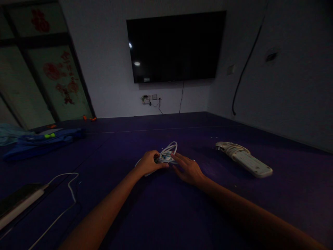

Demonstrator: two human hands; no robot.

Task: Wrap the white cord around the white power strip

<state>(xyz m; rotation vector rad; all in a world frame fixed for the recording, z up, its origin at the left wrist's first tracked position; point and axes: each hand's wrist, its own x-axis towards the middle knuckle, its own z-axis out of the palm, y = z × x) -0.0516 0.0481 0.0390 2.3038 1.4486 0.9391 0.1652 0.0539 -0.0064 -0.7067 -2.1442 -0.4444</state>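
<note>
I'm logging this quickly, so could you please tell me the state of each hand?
Left hand: closed on the cable.
Right hand: open, fingers touching the cable.

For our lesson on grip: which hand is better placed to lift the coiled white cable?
Probably left. The left hand is curled around the cable, while the right hand lies open and flat, with only its fingertips at the cable's edge.

Left fingers (157, 164) partly behind cable (169, 148)

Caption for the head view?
Left hand grips a coiled white cable, right hand touching it, on a purple surface; power strip nearby.
</note>
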